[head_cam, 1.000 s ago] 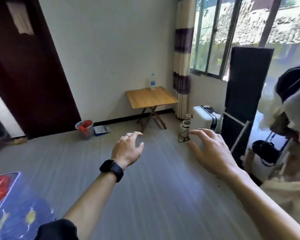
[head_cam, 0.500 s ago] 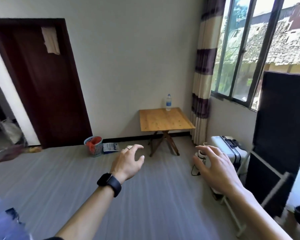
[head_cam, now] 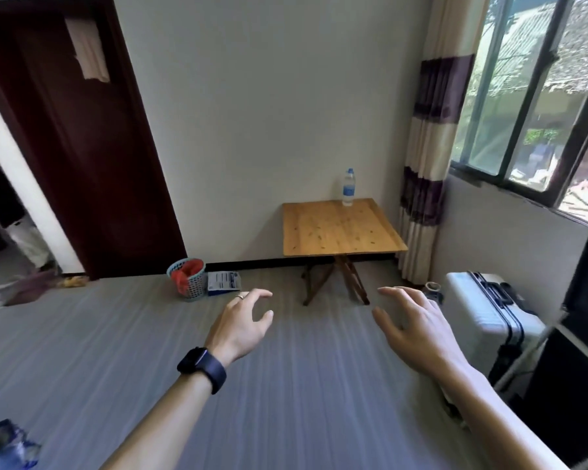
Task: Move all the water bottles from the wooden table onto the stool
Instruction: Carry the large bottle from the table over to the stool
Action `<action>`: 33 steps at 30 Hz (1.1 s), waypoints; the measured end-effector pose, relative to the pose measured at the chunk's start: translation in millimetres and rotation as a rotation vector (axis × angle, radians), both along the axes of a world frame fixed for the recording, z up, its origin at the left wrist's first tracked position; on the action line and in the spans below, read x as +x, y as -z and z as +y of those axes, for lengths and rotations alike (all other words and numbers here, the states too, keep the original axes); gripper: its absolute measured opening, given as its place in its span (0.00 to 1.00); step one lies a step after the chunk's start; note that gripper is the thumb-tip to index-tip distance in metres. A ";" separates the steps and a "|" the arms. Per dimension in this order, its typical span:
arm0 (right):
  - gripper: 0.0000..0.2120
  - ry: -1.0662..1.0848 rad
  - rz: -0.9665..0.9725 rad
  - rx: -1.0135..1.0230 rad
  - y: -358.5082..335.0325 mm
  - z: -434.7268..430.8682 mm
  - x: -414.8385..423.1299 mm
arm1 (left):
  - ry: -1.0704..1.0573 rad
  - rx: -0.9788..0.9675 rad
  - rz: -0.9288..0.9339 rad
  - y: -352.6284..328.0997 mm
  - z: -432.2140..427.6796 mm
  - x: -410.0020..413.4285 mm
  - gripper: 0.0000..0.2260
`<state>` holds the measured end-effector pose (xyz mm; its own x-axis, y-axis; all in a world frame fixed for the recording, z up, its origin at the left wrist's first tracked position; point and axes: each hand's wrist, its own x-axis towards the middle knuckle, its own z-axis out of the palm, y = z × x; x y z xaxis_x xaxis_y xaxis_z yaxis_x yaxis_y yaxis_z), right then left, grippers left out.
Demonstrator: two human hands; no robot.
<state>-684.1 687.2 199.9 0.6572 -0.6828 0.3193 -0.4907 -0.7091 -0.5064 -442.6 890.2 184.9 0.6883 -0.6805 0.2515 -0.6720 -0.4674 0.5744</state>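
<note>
Left hand (head_cam: 243, 322) and right hand (head_cam: 413, 329), both empty with fingers loosely spread, reach forward over the floor (head_cam: 150, 351). At 12 o'clock, well apart, one water bottle (head_cam: 348, 187) stands upright at the far edge of the wooden table (head_cam: 340, 228).

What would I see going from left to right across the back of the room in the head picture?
Dark brown wooden door → blue mesh basket with red contents → blue-and-white flat packet → light wooden folding table → cream-and-purple striped curtain → white hard-shell suitcase.
</note>
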 end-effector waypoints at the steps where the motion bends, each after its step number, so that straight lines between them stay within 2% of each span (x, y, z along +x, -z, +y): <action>1: 0.21 0.001 0.006 0.001 2.8 -11.1 15.1 | 0.006 -0.002 0.000 3.8 -13.1 17.5 0.14; 10: 0.18 0.109 0.004 0.082 23.1 -111.6 142.9 | 0.064 -0.001 0.054 26.9 -137.5 169.5 0.14; 18: 0.19 0.162 0.039 0.097 43.3 -210.5 238.6 | 0.114 0.049 0.110 55.8 -236.3 268.8 0.14; 27: 0.21 0.105 0.069 0.118 67.4 -352.9 382.7 | 0.085 0.117 0.125 63.6 -377.0 394.5 0.15; 33: 0.21 0.037 0.110 0.178 82.8 -423.8 495.5 | 0.035 0.148 0.163 73.2 -432.4 491.0 0.14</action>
<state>-188.6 263.3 117.1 0.6549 -0.7463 0.1193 -0.5738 -0.5938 -0.5640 48.4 457.8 111.8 0.6869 -0.7259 0.0350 -0.5934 -0.5325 0.6035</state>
